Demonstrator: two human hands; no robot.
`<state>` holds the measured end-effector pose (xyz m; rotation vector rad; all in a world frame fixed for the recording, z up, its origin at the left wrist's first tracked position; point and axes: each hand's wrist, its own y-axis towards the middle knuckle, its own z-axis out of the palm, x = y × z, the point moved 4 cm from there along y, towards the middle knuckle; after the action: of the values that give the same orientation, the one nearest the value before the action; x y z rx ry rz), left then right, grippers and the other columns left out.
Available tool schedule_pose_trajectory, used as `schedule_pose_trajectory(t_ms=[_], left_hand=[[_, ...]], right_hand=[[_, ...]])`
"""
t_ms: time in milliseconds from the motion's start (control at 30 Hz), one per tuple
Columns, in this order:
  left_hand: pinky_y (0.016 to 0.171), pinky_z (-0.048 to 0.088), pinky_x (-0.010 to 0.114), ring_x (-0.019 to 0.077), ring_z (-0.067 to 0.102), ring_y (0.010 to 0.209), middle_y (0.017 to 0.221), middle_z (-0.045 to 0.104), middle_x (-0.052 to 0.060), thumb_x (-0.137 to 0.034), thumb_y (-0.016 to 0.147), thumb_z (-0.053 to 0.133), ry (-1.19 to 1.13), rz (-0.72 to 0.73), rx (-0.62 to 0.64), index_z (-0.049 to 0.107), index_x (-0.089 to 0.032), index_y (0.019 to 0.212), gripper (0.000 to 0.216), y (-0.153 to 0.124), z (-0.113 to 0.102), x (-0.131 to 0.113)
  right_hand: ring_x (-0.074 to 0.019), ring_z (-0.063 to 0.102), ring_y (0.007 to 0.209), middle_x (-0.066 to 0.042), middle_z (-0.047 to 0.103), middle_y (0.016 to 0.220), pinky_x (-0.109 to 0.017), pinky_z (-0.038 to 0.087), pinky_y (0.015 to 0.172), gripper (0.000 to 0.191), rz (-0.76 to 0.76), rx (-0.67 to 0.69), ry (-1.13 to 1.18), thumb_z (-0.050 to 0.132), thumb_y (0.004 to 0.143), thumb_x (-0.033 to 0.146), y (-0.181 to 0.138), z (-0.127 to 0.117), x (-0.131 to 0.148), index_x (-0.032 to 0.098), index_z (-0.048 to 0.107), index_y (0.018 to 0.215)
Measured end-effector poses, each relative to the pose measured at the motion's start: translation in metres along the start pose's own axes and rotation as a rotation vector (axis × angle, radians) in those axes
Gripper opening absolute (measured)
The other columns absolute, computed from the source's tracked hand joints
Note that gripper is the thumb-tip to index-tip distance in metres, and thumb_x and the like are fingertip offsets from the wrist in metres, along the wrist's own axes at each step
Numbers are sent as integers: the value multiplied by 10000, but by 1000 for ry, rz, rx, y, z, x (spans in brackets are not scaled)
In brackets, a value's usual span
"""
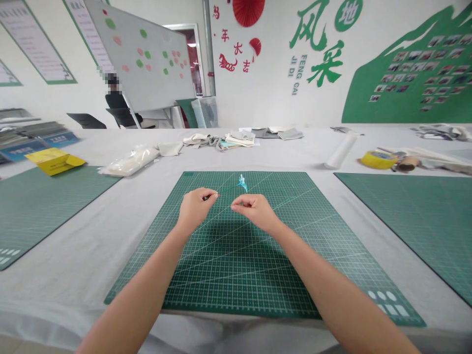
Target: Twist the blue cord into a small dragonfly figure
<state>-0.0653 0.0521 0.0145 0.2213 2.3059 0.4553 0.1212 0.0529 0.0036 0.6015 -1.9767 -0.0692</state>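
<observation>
My left hand (196, 206) and my right hand (254, 207) are raised over the green gridded cutting mat (236, 280), a small gap between them. On each, thumb and forefinger are pinched together; whatever is between them is too small to make out. Just beyond the fingertips, nearer my right hand, is a small light-blue and white ornament (242, 183). A thin dark green line seems to run from my left fingertips toward it. Whether the ornament lies on the mat or hangs above it, I cannot tell.
More cutting mats (47, 206) lie left and right. Around them are a yellow box (55, 161), a plastic-wrapped pack (131, 161), fabric scraps (238, 139), a white roll (342, 150) and yellow tape (378, 160). A person (115, 101) sits far back by the whiteboard (143, 54).
</observation>
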Motion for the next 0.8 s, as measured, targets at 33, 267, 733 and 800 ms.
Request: schedule_pose_trajectory(t_ms=[33, 267, 733, 800], left_hand=[[707, 436, 293, 195, 642, 819, 870, 728, 11, -330, 833, 555, 78, 17, -3, 740, -235, 836, 207, -1, 0, -2], [626, 388, 270, 174, 625, 799, 863, 701, -13, -295, 884, 483, 428, 107, -9, 727, -281, 855, 246, -8, 1, -16], [669, 417, 249, 152, 624, 814, 810, 690, -5, -237, 889, 490, 375, 431, 220, 731, -252, 843, 246, -15, 11, -29], [679, 425, 254, 157, 627, 821, 817, 693, -3, -234, 884, 495, 322, 430, 242, 738, -255, 843, 247, -15, 9, -32]], right_hand=[[-77, 355, 472, 63, 432, 478, -233, 280, 511, 146, -29, -15, -34, 625, 804, 288, -1, -1, 2, 181, 700, 739], [-136, 623, 714, 1, 712, 803, -244, 420, 667, 165, -210, -142, -288, 549, 881, 259, -4, -11, 10, 209, 702, 848], [-131, 598, 660, 1, 707, 758, -251, 415, 646, 146, -154, -239, -309, 586, 848, 267, 2, -33, 3, 211, 720, 836], [-110, 500, 538, 16, 631, 608, -249, 361, 557, 153, -75, -243, -224, 616, 817, 305, 5, -36, -4, 197, 723, 803]])
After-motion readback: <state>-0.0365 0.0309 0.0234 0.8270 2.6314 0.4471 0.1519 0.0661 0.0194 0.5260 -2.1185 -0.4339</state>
